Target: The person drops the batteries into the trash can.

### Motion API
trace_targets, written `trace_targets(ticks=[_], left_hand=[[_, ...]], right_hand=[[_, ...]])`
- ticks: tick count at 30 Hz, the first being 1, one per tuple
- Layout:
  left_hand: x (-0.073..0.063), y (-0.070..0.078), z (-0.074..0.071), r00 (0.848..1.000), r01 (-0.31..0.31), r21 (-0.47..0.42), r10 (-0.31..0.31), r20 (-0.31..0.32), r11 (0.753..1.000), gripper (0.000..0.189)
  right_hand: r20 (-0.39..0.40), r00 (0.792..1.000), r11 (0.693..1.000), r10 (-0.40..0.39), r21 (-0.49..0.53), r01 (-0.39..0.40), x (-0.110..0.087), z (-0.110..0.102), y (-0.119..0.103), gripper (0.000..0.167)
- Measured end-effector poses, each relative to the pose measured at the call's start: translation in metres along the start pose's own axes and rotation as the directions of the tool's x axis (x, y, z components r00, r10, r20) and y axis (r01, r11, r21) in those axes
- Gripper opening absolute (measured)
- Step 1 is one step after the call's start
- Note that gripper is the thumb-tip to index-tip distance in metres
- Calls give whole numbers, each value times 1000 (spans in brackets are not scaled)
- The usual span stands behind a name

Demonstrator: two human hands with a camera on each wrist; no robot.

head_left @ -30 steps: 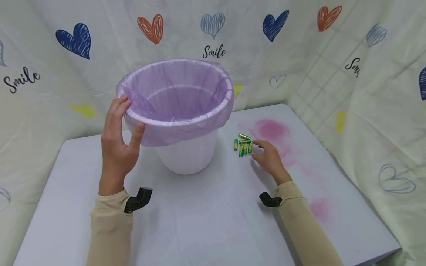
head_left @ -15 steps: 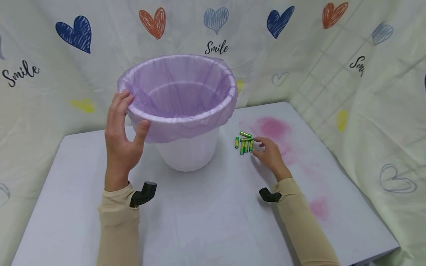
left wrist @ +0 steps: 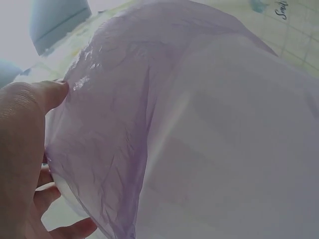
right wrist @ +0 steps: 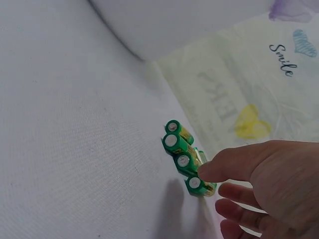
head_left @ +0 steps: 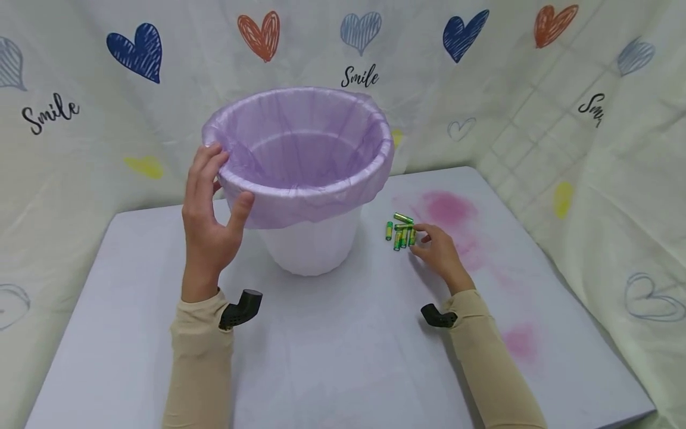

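A white trash can [head_left: 313, 247] stands on the table, its rim covered by a purple trash bag [head_left: 300, 205]. My left hand [head_left: 211, 229] rests against the bag-covered rim on the left side, thumb and fingers spread; the left wrist view shows the thumb [left wrist: 52, 94] touching the bag. Right of the can, several green and yellow batteries [head_left: 404, 235] lie in a loose cluster. My right hand [head_left: 440, 253] is at the cluster's right edge, thumb and index finger apart. In the right wrist view the thumb tip lies over the nearest batteries [right wrist: 199, 185]; whether it touches them I cannot tell.
The white table [head_left: 327, 363] has pink stains [head_left: 450, 208] on its right side. Behind and beside it hangs a pale cloth [head_left: 300, 65] printed with hearts and the word "Smile". Black wrist cameras [head_left: 241, 308] sit at both cuffs.
The whole head view has shifted slightly, so everything appears a little further right. Both hands keep nearly the same places, at the rim and beside the batteries.
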State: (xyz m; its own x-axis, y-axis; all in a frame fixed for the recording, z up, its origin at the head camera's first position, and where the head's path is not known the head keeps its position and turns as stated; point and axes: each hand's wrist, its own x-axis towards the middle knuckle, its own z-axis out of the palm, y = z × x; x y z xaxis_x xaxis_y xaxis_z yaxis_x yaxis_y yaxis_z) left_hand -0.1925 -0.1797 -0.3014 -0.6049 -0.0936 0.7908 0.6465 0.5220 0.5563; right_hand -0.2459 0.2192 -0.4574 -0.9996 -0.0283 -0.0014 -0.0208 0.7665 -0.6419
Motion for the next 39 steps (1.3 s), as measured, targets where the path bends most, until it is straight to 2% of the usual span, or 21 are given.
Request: trace_targets(ticks=[3,7,13,28,39], left_hand=[[-1,-2,-1,1000,9,-4,-9,-5,1000,64],[-2,2,-4,1000,10,-12,-10,-19,1000,63],[-2,7,-5,1000,25,6,-25,0,1000,63],[-4,-12,1,1000,4,44,-4,-3,999,69],[-3,-19,5,1000,-2,43,3,-10,999,69]], right_hand=[[-4,1000,1000,8,5,-8,2,0,0,54],[-3,1000,1000,0,13,0,6,2,-1,55],[1,1000,1000,11,7,-11,8,4,1,54],[-18,1000,1000,-11,-28,11,6,3,10,54],[-60,995,996,-79,31,81,2,0,5,54]])
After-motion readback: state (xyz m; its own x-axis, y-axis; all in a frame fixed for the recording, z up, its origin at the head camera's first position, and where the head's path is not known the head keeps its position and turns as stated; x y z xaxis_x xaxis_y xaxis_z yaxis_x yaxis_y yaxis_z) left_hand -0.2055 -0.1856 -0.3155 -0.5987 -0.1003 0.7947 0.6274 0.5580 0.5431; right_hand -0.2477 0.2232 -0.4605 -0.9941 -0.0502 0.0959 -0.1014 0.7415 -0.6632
